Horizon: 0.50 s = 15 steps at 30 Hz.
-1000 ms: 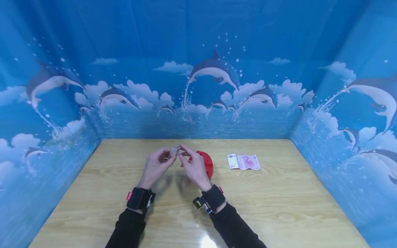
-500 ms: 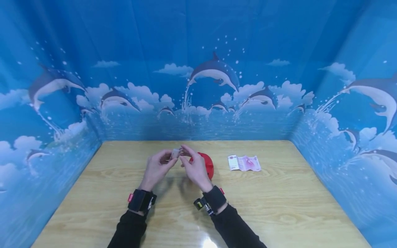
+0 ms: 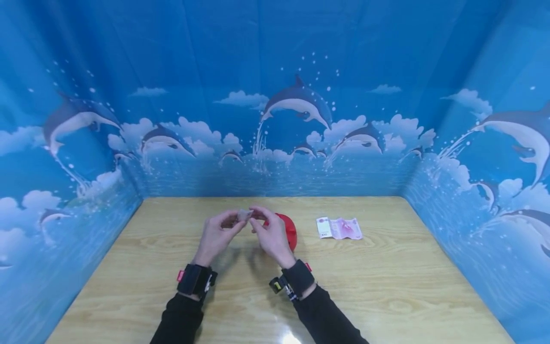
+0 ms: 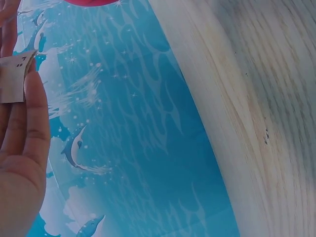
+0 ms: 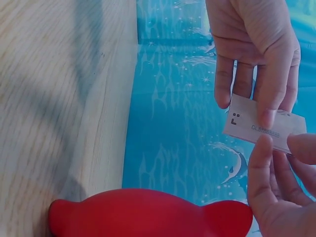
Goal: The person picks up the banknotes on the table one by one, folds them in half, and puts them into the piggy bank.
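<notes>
Both hands meet above the table around a small folded banknote (image 3: 244,215). In the right wrist view its pale face (image 5: 245,117) shows a printed serial number. My left hand (image 3: 216,234) pinches the note from the left, with thumb on one face and fingers behind. My right hand (image 3: 271,235) pinches its other edge between thumb and fingertips. A smooth red rounded object (image 3: 290,231) stands just beyond the right hand, which partly hides it; the right wrist view shows a stub at each end of it (image 5: 143,212).
A pink 100 banknote (image 3: 345,228) lies creased on the wooden table (image 3: 386,282), right of the red object. Blue dolphin-print cloth (image 3: 206,177) walls the table at the back and both sides.
The folded banknote has tipped flatter between the fingers. Both hands keep nearly the same place, and the whole head view has shifted slightly. The red object and the pink banknote stay put.
</notes>
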Each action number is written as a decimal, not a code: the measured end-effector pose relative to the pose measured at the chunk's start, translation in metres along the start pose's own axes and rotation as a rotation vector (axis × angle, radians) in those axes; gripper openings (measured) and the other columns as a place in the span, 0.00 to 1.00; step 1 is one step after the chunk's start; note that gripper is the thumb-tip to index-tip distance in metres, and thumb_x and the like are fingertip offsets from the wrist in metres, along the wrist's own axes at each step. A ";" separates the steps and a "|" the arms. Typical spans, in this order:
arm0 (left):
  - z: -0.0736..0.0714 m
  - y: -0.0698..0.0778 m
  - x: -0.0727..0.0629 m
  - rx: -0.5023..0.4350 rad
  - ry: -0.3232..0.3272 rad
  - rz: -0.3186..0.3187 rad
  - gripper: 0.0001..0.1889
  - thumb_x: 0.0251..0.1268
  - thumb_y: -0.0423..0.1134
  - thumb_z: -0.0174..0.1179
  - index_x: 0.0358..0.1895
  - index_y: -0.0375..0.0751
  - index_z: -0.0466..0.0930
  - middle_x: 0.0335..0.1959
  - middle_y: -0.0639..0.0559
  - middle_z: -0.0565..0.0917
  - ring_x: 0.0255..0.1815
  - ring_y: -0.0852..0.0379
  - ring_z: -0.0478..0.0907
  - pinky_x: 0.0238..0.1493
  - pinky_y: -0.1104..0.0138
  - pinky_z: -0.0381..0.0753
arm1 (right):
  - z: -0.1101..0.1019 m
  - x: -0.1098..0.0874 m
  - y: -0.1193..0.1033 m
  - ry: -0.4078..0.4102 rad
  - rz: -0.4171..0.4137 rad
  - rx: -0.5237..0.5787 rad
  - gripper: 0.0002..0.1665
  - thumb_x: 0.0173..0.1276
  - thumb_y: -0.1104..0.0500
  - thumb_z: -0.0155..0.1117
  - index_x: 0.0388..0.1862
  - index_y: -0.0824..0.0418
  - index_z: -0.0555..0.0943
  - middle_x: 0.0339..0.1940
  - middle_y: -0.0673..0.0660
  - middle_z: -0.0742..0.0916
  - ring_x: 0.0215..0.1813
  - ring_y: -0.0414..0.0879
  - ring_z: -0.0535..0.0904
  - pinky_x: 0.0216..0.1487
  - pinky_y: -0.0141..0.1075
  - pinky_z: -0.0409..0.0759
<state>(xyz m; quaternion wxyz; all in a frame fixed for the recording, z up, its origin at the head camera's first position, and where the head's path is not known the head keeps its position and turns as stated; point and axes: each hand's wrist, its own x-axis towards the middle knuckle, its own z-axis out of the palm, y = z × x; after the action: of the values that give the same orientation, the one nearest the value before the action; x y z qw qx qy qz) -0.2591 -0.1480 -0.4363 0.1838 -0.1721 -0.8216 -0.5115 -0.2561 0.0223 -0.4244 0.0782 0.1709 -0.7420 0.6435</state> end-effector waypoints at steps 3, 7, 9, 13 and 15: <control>0.001 0.000 0.000 -0.009 -0.007 -0.018 0.14 0.60 0.37 0.68 0.49 0.44 0.85 0.41 0.49 0.89 0.41 0.55 0.86 0.44 0.66 0.85 | -0.001 -0.002 -0.005 -0.006 -0.005 -0.014 0.21 0.70 0.66 0.61 0.61 0.63 0.78 0.54 0.64 0.85 0.53 0.56 0.83 0.41 0.46 0.86; 0.001 0.000 0.000 -0.029 -0.017 -0.045 0.14 0.60 0.38 0.68 0.50 0.45 0.85 0.43 0.49 0.89 0.43 0.55 0.86 0.46 0.65 0.85 | -0.002 0.000 0.001 -0.001 -0.003 -0.023 0.19 0.70 0.62 0.63 0.59 0.59 0.80 0.52 0.61 0.87 0.50 0.56 0.84 0.38 0.43 0.86; 0.001 -0.001 0.000 -0.035 -0.024 -0.054 0.14 0.60 0.38 0.68 0.50 0.46 0.85 0.43 0.50 0.89 0.42 0.57 0.86 0.45 0.67 0.85 | -0.002 0.001 0.006 0.007 -0.006 -0.023 0.18 0.69 0.59 0.65 0.57 0.55 0.81 0.50 0.57 0.87 0.47 0.55 0.85 0.36 0.43 0.86; 0.001 -0.001 -0.001 -0.042 -0.033 -0.063 0.14 0.60 0.38 0.68 0.49 0.48 0.85 0.41 0.53 0.89 0.41 0.59 0.86 0.44 0.69 0.85 | -0.002 0.000 0.007 0.016 -0.009 -0.049 0.15 0.68 0.56 0.66 0.53 0.56 0.83 0.46 0.56 0.89 0.38 0.55 0.86 0.30 0.38 0.84; 0.001 -0.001 -0.001 -0.036 -0.030 -0.056 0.14 0.59 0.38 0.69 0.49 0.48 0.85 0.40 0.53 0.89 0.40 0.60 0.86 0.44 0.69 0.85 | -0.003 0.000 0.007 0.023 -0.021 -0.068 0.14 0.69 0.56 0.66 0.51 0.56 0.84 0.44 0.55 0.89 0.34 0.51 0.86 0.28 0.34 0.83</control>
<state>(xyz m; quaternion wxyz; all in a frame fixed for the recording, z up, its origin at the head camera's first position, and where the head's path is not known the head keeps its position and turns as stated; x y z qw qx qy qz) -0.2591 -0.1476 -0.4377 0.1541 -0.1599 -0.8192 -0.5287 -0.2584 0.0257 -0.4305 0.0992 0.1684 -0.7607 0.6189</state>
